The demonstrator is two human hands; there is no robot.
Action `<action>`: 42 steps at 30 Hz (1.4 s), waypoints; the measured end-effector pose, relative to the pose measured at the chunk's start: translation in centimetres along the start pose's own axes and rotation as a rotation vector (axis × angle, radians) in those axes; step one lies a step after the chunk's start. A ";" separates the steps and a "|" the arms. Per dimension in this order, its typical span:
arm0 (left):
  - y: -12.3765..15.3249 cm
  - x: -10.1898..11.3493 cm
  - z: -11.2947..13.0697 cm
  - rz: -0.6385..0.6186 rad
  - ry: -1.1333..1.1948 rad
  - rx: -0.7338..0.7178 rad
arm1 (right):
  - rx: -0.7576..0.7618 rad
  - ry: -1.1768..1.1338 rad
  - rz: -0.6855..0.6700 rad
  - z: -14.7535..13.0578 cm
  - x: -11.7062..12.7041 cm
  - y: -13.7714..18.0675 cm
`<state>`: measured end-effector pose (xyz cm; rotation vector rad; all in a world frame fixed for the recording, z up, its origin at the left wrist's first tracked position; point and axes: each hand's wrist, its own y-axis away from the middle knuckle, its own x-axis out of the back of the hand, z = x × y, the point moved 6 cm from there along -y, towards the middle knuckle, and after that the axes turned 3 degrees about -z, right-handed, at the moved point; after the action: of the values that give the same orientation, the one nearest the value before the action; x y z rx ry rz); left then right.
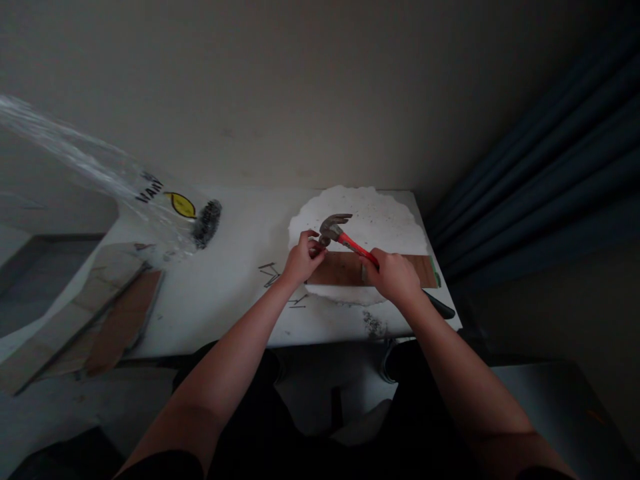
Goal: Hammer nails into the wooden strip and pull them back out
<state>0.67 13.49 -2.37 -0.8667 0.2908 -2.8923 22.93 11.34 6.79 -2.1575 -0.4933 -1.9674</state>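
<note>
My right hand (pixel 397 275) is wrapped round the red and black handle of a claw hammer (pixel 356 247). The metal head is over the left end of a brown wooden board (pixel 335 269), right beside the fingers of my left hand (pixel 301 260). Those fingers are pinched together at the board's end; what they hold, if anything, is too small and dim to make out. Under the board lies a white, ragged-edged round sheet (pixel 385 217). Several thin dark nails (pixel 271 272) are scattered on the white table (pixel 240 233), left of and below my left hand.
A roll of clear plastic (pixel 183 205) with a yellow mark and dark end stands at the left. Broken board pieces (pixel 123 323) overhang the table's front left. A dark handle-like object (pixel 439 305) lies at the right edge, near a blue curtain (pixel 550 153). A wall (pixel 300 93) rises behind.
</note>
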 end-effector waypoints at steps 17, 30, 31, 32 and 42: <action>0.1 -0.1 0.1 -0.006 -0.017 -0.017 | -0.004 0.049 0.017 -0.2 0.7 0.4; 0.0 0.0 0.0 0.009 -0.022 -0.007 | -0.024 0.028 0.032 -0.2 0.8 0.2; 0.0 0.0 0.0 0.008 -0.025 -0.008 | -0.022 0.028 0.035 -0.2 0.8 0.2; 0.0 -0.1 0.0 0.004 -0.027 -0.009 | -0.015 0.031 0.031 -0.2 0.7 0.2; 0.1 -0.1 0.0 0.017 -0.058 0.000 | -0.006 0.038 0.031 -0.1 0.6 0.3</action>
<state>0.71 13.45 -2.45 -0.9415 0.2916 -2.8456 22.94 11.13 7.40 -2.1139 -0.4454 -1.9927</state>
